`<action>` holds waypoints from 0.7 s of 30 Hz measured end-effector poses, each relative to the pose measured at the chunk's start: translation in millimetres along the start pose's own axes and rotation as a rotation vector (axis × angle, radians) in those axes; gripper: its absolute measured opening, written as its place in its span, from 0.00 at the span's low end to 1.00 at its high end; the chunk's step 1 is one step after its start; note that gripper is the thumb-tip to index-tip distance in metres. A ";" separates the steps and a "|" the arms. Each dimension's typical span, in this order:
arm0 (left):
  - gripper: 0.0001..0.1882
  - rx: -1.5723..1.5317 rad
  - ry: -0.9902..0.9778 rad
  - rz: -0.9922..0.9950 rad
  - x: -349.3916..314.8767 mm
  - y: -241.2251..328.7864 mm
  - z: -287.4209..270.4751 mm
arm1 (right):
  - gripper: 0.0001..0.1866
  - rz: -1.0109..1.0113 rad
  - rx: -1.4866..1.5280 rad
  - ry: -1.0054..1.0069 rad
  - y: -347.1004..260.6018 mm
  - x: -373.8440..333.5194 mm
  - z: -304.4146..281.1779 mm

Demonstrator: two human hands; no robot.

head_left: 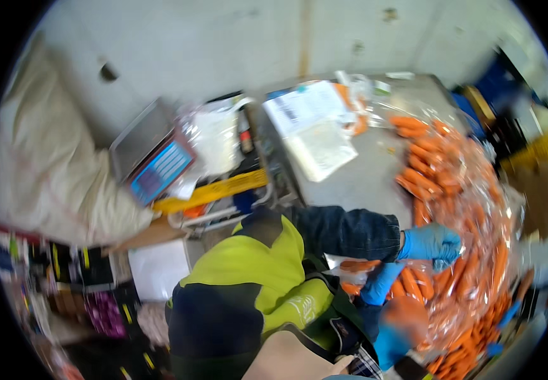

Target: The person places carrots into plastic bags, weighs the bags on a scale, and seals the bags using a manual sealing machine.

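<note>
My left hand (431, 244), in a blue glove below a dark sleeve, reaches over the carrots with its fingers curled onto the clear plastic bag (470, 278). The bag lies in a large heap, and orange carrots (421, 170) show through its film. Lower down, my right hand (381, 284), also blue-gloved, is beside several carrots (412, 284); its fingers are mostly hidden. A blurred orange patch and more blue lie just below it, and I cannot make out what they are.
A grey table (384, 183) bears papers (308, 111) and a white packet (321, 152). To the left are a scale (160, 168) with a blue panel and a yellow-edged cart (214, 193). A big pale sack (58, 158) stands far left, a yellow crate (536, 152) far right.
</note>
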State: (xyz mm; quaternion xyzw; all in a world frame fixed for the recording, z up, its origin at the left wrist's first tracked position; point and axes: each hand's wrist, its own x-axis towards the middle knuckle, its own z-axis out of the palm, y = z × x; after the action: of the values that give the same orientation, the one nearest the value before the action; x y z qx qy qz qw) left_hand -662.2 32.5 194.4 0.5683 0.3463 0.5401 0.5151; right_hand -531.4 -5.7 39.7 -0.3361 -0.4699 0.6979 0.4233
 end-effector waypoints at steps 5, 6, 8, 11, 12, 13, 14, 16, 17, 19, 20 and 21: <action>0.50 0.392 0.286 0.096 -124.6 -19.7 -37.5 | 0.19 0.319 0.335 -0.216 32.9 -2.5 7.7; 0.57 0.422 0.273 0.022 -153.3 -49.7 -42.2 | 0.20 0.317 0.267 -0.301 28.3 -6.1 31.5; 0.57 0.559 0.230 0.115 -199.5 -49.4 -30.3 | 0.20 0.271 0.087 -0.463 18.6 -14.2 69.5; 0.50 0.231 0.435 0.142 -231.3 -42.9 -41.8 | 0.21 0.125 -0.206 -0.733 -7.1 -24.5 139.5; 0.47 0.064 0.527 0.159 -239.8 -37.1 -42.9 | 0.22 0.091 -0.247 -0.800 -11.9 -27.4 158.2; 0.45 -0.190 0.657 0.176 -247.1 -27.5 -37.7 | 0.22 0.055 -0.282 -0.857 -14.9 -28.4 175.1; 0.43 -0.225 0.710 0.160 -263.5 -21.2 -45.1 | 0.22 0.038 -0.306 -0.891 -15.2 -28.2 187.6; 0.41 0.211 0.754 0.066 -309.3 11.6 -76.3 | 0.23 0.036 -0.344 -0.903 -13.4 -23.7 202.8; 0.42 0.690 0.768 -0.011 -339.4 37.1 -100.0 | 0.24 0.055 -0.356 -0.883 -5.5 -18.2 203.7; 0.40 0.569 1.228 -0.191 -402.4 50.2 -141.2 | 0.24 0.117 -0.389 -0.792 17.9 -2.2 192.2; 0.39 0.497 1.465 -0.283 -446.1 50.3 -167.8 | 0.25 0.156 -0.393 -0.755 32.3 4.8 184.2; 0.38 0.845 1.572 -0.462 -476.2 79.6 -188.9 | 0.23 0.193 -0.361 -0.715 50.0 14.7 172.9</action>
State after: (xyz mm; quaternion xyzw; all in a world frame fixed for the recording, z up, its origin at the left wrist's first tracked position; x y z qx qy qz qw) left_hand -942.7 -398.2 126.7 0.0957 0.8699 0.4832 -0.0236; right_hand -701.1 -66.6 49.0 -0.1838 -0.6686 0.7135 0.1002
